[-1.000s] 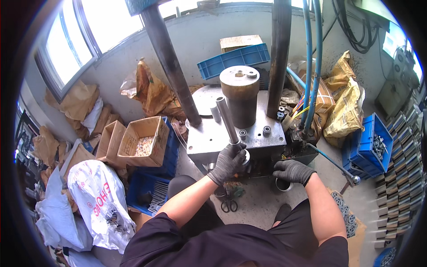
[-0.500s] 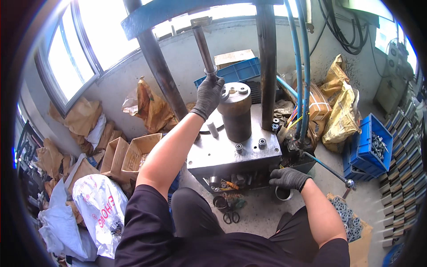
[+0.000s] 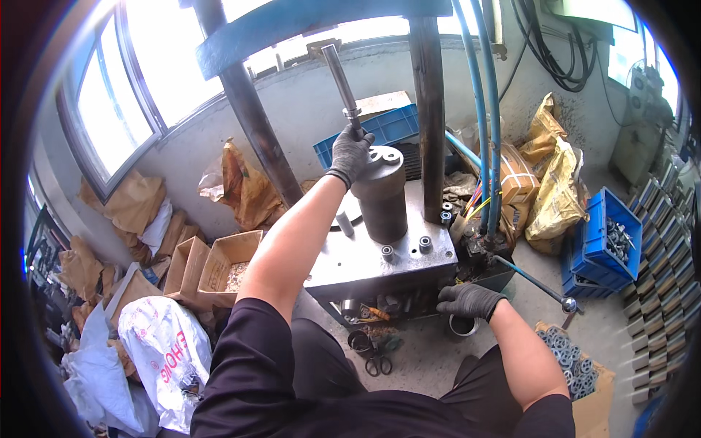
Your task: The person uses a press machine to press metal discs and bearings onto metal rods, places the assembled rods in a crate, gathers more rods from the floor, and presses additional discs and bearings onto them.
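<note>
My left hand (image 3: 351, 155), in a dark grey glove, is raised over the press bench with its fingers closed around the lower end of a metal rod (image 3: 337, 75). The rod stands slightly tilted, with a collar just above my fingers. Beside that hand rises a thick dark steel cylinder (image 3: 383, 204) with small rings (image 3: 392, 157) on its top. It stands on the metal bench plate (image 3: 343, 266). My right hand (image 3: 469, 301), also gloved, hovers low by the plate's front right corner, fingers stretched leftward and seemingly holding nothing. Under it is a round can (image 3: 463, 328).
Steel columns (image 3: 429, 109) and a blue crossbeam (image 3: 321, 31) frame the bench. Blue hoses (image 3: 495, 124) and a ball-ended lever (image 3: 537, 281) are at right. Blue crates (image 3: 610, 244) hold metal parts; a carton (image 3: 569, 358) holds rings. Scissors (image 3: 378, 364) lie on the floor.
My left hand and the rod have shifted a little to the right, nearer the cylinder's top. My right hand stays over the can with little change. The whole view has tilted slightly.
</note>
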